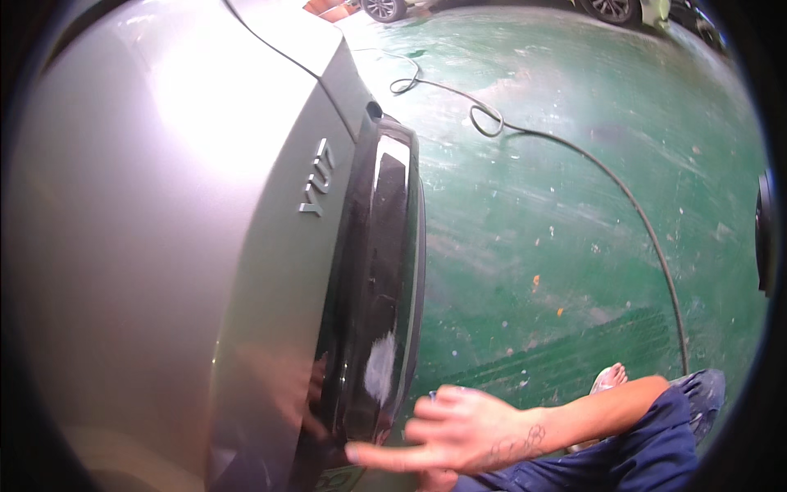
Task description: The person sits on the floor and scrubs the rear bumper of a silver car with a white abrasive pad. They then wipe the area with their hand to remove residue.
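My right hand [467, 430] reaches in from the lower right with its index finger stretched out and the other fingers bent. The fingertip meets, or nearly meets, the glossy black trim [385, 238] along the edge of a silver-grey car body [156, 271]. I cannot tell whether it presses there. Nothing shows in this hand. Just beyond it on the trim lies a dull whitish patch [379, 366]. Raised silver lettering [316, 179] stands on the panel beside the trim. The hand mirrors faintly in the paintwork. My left hand is out of sight.
A long dark hose or cable [611, 172] loops over the green, scuffed floor [508, 246] and runs down the right side. My foot [609, 377] and dark blue clothed leg [574, 476] are at the lower right. Car wheels [611, 8] show at the far edge.
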